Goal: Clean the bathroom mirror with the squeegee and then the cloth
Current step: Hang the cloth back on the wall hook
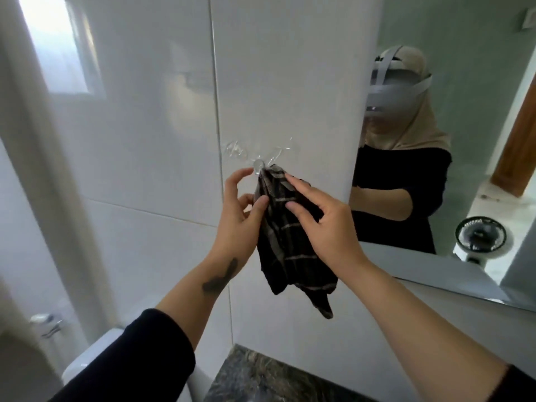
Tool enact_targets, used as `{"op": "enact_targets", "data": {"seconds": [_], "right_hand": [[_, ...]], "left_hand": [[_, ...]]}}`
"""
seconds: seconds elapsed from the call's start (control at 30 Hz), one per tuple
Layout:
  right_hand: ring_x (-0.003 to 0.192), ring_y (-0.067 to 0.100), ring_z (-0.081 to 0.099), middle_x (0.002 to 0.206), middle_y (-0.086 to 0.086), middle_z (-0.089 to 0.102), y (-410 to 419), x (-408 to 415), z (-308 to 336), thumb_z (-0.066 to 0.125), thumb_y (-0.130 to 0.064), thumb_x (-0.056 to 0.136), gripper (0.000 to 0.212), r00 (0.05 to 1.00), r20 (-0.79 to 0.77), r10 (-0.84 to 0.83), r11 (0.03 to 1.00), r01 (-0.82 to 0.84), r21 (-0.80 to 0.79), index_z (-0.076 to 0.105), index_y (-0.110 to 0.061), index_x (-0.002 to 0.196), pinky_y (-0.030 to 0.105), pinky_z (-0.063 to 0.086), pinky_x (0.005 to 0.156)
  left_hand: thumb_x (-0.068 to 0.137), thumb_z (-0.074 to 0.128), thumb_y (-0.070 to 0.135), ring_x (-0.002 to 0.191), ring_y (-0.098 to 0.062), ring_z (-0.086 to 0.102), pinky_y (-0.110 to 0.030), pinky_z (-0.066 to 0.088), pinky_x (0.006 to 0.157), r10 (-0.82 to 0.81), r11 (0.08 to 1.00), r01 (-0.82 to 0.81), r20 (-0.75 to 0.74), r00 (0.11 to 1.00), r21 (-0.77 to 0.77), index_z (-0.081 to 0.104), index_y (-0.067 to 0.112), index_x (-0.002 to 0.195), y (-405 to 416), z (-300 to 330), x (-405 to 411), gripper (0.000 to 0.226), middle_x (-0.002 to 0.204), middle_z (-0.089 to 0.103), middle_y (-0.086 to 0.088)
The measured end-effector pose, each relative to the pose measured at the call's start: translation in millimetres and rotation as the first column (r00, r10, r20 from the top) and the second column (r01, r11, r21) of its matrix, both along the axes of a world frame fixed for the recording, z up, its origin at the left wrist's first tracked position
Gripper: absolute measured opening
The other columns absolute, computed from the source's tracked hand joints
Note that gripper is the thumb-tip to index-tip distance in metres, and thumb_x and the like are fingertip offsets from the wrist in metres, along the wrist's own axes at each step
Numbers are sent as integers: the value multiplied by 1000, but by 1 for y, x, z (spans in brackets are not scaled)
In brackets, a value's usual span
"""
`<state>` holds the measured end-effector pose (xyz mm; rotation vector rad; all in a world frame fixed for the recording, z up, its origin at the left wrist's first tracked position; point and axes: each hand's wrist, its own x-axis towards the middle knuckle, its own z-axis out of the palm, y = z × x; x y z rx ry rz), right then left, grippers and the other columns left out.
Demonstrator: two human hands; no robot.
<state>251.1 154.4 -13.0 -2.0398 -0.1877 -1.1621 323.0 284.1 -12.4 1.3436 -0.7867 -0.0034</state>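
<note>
A dark checked cloth (293,256) hangs from a clear plastic hook (258,164) stuck on the white tiled wall. My left hand (240,216) pinches the cloth's upper left edge, with its forefinger touching the hook. My right hand (322,221) lies on the cloth's right side, fingers spread and pressing its top near the hook. The bathroom mirror (475,134) fills the right of the view and reflects a person in black. No squeegee is in sight.
A dark stone countertop (261,375) lies below the cloth. A white toilet cistern (95,352) stands at the lower left. A window (55,42) is high on the left. The mirror reflects a small round fan (480,236) and a wooden door.
</note>
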Motion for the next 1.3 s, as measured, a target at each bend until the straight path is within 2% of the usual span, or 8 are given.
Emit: {"op": "enact_targets", "data": {"seconds": [0.17, 0.37, 0.47, 0.63, 0.83, 1.03, 1.2, 1.3], "right_hand": [[108, 1, 62, 111, -12, 69, 7, 13, 30, 61, 0, 89, 35, 994, -63, 85, 975, -69, 212, 67, -21, 116, 26, 48, 101], [108, 5, 63, 116, -6, 69, 15, 39, 47, 68, -17, 87, 33, 990, -137, 6, 986, 18, 169, 67, -17, 120, 19, 45, 100], [95, 18, 65, 105, 3, 69, 18, 57, 48, 62, -8, 89, 31, 961, 8, -275, 959, 275, -73, 67, -14, 120, 14, 43, 81], [66, 27, 57, 81, 9, 56, 2, 74, 45, 71, 7, 71, 58, 767, 302, -566, 575, 630, -522, 67, -23, 121, 23, 30, 47], [74, 31, 56, 88, 12, 59, -12, 87, 35, 73, 4, 66, 59, 705, 353, -615, 373, 654, -658, 66, -15, 121, 31, 34, 50], [90, 26, 50, 101, 2, 62, -10, 86, 25, 50, -44, 89, 43, 672, 357, -649, 354, 682, -640, 64, -23, 123, 36, 36, 65], [86, 25, 54, 91, -3, 65, -12, 106, 33, 70, -21, 82, 19, 635, 536, -557, 333, 761, -556, 72, -21, 101, 35, 27, 68], [81, 25, 58, 89, -3, 64, -13, 109, 33, 63, -9, 85, 39, 681, 562, -470, 340, 727, -597, 65, -23, 121, 35, 29, 69]], "left_hand": [[97, 40, 11, 80, -5, 63, -24, 51, 72, 248, 962, -270, 257, 934, 50, 51, 38, 117, 14, 26, 20, 35, 88, 62, 17], [95, 42, 10, 89, 11, 50, 3, 33, 79, 339, 877, -448, 441, 831, 170, 60, 35, 123, 25, 46, 49, 42, 101, 54, 2], [94, 41, 16, 87, 2, 53, -9, 39, 82, 316, 866, -462, 507, 802, 191, 57, 34, 128, 21, 47, 63, 42, 105, 50, 1], [92, 39, 13, 88, -20, 57, -30, 44, 63, 296, 721, -631, 695, 656, 288, 51, 43, 131, 16, 43, 95, 50, 121, 42, 2], [93, 45, 13, 93, -18, 51, -34, 49, 62, 285, 627, -707, 748, 599, 327, 40, 50, 136, 6, 27, 105, 57, 128, 37, 5], [94, 50, 19, 92, -15, 48, -26, 37, 55, 268, 653, -690, 758, 595, 311, 40, 47, 138, 4, 18, 111, 52, 126, 38, 3], [93, 50, 16, 92, -17, 49, -26, 35, 57, 283, 664, -686, 750, 598, 297, 39, 50, 136, 3, 18, 113, 56, 127, 36, 6], [93, 48, 17, 90, -17, 50, -28, 38, 58, 284, 680, -674, 743, 606, 290, 38, 53, 135, 4, 20, 114, 56, 126, 35, 7]]}}
